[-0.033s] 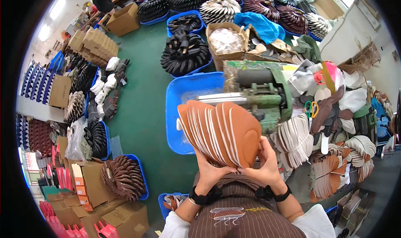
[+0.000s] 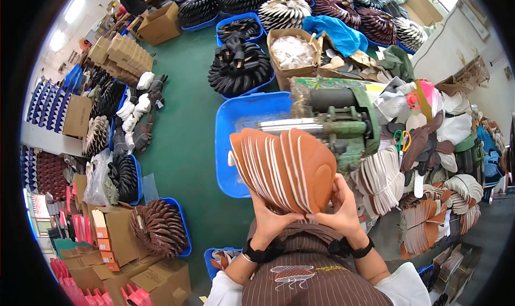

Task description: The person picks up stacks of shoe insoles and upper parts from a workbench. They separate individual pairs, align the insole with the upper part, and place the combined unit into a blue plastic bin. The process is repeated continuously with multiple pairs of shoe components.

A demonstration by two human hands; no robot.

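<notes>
A thick stack of brown insoles with white edges (image 2: 287, 172) is held upright and slightly fanned in front of my body. My left hand (image 2: 270, 220) grips its lower left part, and my right hand (image 2: 344, 209) is wrapped round the lower right side. Both thumbs meet near the bottom edge of the stack, while most of the left fingers are hidden behind it. Just beyond the stack is a green machine with metal rollers (image 2: 348, 129), and a blue tub (image 2: 228, 145) stands to its left.
Right of the machine, a table carries bundled white-edged insoles (image 2: 378, 180), scissors with green and yellow handles (image 2: 400, 139) and more brown insole bundles (image 2: 421, 228). Left on the green floor (image 2: 182, 113) are a tub of dark brown pieces (image 2: 160, 228) and cardboard boxes (image 2: 161, 282). A person (image 2: 133, 2) stands far back.
</notes>
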